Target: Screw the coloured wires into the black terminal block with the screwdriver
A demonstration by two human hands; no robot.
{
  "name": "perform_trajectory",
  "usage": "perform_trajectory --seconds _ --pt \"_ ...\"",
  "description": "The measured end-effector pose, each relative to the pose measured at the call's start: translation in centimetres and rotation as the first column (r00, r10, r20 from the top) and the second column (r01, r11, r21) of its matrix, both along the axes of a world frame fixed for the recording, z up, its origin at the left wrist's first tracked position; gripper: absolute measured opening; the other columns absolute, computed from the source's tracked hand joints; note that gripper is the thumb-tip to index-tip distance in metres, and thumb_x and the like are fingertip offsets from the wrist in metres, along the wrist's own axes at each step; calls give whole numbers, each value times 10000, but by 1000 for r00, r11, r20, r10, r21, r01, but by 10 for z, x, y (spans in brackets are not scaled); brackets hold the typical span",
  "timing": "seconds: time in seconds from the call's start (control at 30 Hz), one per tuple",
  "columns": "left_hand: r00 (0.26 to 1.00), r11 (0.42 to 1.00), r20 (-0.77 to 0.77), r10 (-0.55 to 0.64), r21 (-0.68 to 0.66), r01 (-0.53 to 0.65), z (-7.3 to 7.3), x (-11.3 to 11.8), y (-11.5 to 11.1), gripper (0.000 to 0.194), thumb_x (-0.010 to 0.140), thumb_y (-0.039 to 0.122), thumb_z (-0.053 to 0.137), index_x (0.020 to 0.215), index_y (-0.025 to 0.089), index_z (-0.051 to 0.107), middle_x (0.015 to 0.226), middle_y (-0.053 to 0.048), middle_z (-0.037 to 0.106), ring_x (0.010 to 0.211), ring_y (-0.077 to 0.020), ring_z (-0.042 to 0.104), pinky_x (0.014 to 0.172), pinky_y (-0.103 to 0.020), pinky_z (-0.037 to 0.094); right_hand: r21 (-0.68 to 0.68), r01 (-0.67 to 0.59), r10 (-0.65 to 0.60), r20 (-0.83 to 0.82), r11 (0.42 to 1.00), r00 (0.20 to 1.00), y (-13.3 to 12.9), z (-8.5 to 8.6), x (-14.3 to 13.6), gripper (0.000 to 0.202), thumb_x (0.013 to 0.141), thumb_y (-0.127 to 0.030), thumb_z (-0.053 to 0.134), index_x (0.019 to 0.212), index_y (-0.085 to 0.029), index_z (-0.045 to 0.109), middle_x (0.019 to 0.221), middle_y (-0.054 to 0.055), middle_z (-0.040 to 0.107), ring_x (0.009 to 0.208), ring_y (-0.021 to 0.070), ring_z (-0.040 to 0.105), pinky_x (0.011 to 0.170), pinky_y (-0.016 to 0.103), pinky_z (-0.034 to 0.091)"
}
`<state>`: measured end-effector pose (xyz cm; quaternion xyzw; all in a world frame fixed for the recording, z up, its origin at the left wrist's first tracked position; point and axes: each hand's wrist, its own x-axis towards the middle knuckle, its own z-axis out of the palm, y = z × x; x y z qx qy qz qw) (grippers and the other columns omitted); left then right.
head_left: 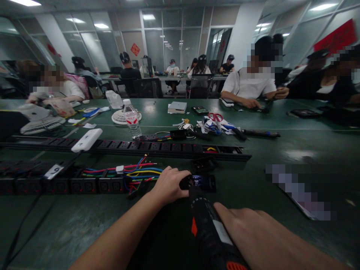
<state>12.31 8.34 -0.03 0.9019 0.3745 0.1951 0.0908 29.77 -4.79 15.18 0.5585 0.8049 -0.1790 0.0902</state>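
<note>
My right hand [247, 225] is closed on a black and orange cordless drill [208, 221]. The drill's front end points away from me and meets a small black housing [209, 183] lying on the bench. My left hand [172, 183] pinches the left end of that housing between thumb and fingers. Left of this hand, loose red, blue, yellow and green wires [143, 172] come out of a black power strip [84, 185]. The drill hides its own tip, so I cannot see what it touches inside the housing.
Behind lies a longer black power strip [157, 148] with a white adapter [87, 140] on it. A water bottle [132, 120], red-handled scissors [216, 117] and a black rod-shaped tool [261, 133] stand or lie farther back. A blurred flat item [300, 193] is at right. Several people sit beyond the green bench [267, 157].
</note>
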Motion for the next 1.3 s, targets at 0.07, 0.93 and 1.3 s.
perform_trajectory --seconds 0.07,0.93,1.3 --pt "1000 1000 -2 1 -5 -1 1 0 0 389 816 472 648 1141 263 613 954 -24 708 854 -213 611 758 -339 354 -1 9 -9 4 1000 1000 1 -4 0 392 669 -145 678 1058 -99 676 923 117 689 730 324 678 675 472 607" --pt "1000 1000 -2 2 -17 -2 4 1 -1 389 819 469 646 1144 256 630 919 -25 710 827 -210 610 752 -344 361 -107 30 -29 13 994 1000 1 16 -9 558 568 -211 780 1096 -78 658 993 143 680 800 356 675 736 533 606" --pt "1000 1000 -13 5 -19 -5 4 1 -1 415 815 467 651 1167 247 624 961 -36 713 852 -218 614 774 -349 375 69 32 -28 -52 997 998 -4 -19 12 565 628 -207 716 1181 -121 641 1002 120 683 773 336 676 682 490 608"
